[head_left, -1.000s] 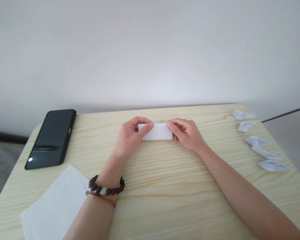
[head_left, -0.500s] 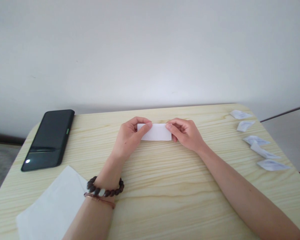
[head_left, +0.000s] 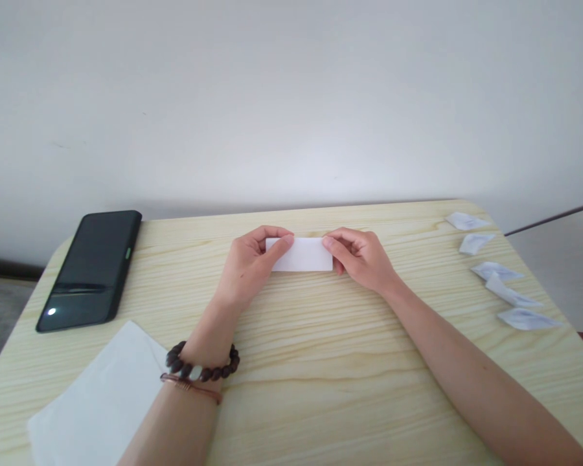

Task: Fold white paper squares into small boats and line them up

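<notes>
A small folded strip of white paper (head_left: pixel 305 255) is held level between my two hands, near the far side of the table. My left hand (head_left: pixel 253 262) pinches its left end, thumb on the near face and fingers behind. At the upper right corner my right hand (head_left: pixel 362 257) grips it the same way, with a fingertip showing past the right edge. The fingers behind the paper are mostly hidden. A dark bead bracelet (head_left: pixel 208 373) and a thin copper-coloured band circle my left wrist.
A black phone (head_left: pixel 90 272) lies on the wooden table (head_left: pixel 330 388) at the left. White sheets of paper (head_left: pixel 94 401) rest at the front left, partly under my left forearm. Several folded white paper pieces (head_left: pixel 529 318) line the right edge. A pale wall (head_left: pixel 291 103) stands behind the table.
The whole view has shifted very slightly. Both hands keep the same hold on the folded paper, with no clear movement of it.
</notes>
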The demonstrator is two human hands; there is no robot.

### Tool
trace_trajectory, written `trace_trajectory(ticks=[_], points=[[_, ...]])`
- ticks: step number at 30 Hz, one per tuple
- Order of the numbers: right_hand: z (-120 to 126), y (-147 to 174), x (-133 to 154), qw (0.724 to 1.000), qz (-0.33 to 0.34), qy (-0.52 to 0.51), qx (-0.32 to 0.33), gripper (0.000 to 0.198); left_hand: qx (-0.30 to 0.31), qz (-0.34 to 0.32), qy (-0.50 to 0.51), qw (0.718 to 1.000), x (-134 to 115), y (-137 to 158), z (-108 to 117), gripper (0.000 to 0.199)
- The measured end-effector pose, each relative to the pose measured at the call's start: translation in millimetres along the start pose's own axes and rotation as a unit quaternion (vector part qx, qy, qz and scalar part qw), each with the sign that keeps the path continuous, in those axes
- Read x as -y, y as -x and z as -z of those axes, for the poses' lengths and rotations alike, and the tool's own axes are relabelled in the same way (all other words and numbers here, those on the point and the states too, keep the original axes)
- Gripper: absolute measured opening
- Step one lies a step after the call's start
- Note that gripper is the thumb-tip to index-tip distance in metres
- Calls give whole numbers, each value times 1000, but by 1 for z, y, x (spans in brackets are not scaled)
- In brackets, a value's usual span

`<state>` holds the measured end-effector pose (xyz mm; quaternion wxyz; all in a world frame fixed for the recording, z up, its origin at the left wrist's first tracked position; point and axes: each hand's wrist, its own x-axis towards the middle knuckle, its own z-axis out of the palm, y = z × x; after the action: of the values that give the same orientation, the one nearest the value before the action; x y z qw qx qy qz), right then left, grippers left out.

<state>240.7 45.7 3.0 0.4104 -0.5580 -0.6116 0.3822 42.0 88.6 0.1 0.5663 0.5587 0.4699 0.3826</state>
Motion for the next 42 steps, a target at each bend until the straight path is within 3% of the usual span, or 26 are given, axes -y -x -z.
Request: trace_trajectory(ticks=[28,42], points=[[0,0,0,1000,-4,8,-6,29,4,1,8,1000,0,0,-1,32],[0,0,-4,999,28,29,-25,26,7,0,-32,999,-3,3,-5,37]])
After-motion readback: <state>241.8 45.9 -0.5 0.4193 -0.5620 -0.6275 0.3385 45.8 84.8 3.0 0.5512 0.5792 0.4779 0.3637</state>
